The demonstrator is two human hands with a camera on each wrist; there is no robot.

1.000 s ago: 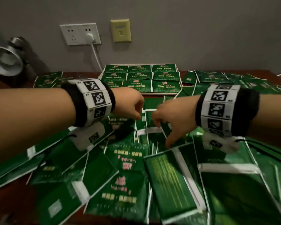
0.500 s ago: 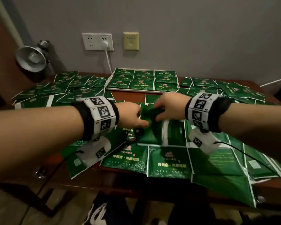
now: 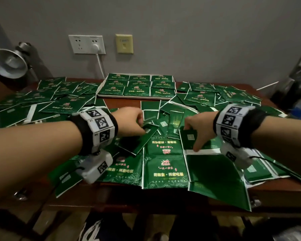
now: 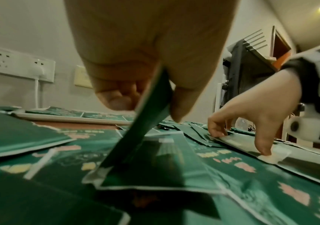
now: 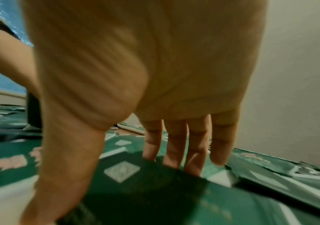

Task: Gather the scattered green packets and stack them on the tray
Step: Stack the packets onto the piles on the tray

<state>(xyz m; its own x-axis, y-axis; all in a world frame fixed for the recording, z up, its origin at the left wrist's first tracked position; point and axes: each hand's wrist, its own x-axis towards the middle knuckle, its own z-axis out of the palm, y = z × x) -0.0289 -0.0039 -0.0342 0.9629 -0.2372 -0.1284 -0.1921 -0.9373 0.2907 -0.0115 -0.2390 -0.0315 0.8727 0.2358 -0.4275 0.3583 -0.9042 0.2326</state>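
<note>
Green foil packets lie scattered over the brown table. A white tray at the back middle holds packets laid in neat rows. My left hand pinches one green packet by its top edge, and it hangs tilted above the pile; the left wrist view shows that packet between thumb and fingers. To the right, my right hand spans another packet lying on the pile, thumb on its near edge and fingers curled on the far edge. In the right wrist view that packet sits under the hand.
More packets are heaped at the back left and back right. A metal lamp stands at far left. A wall socket has a white cable running down behind the tray. Dark objects stand at the right edge.
Half a second ago both hands met on one raised packet in the middle. They have since parted: the left holds a tilted packet, the right has dropped onto another one further right.
</note>
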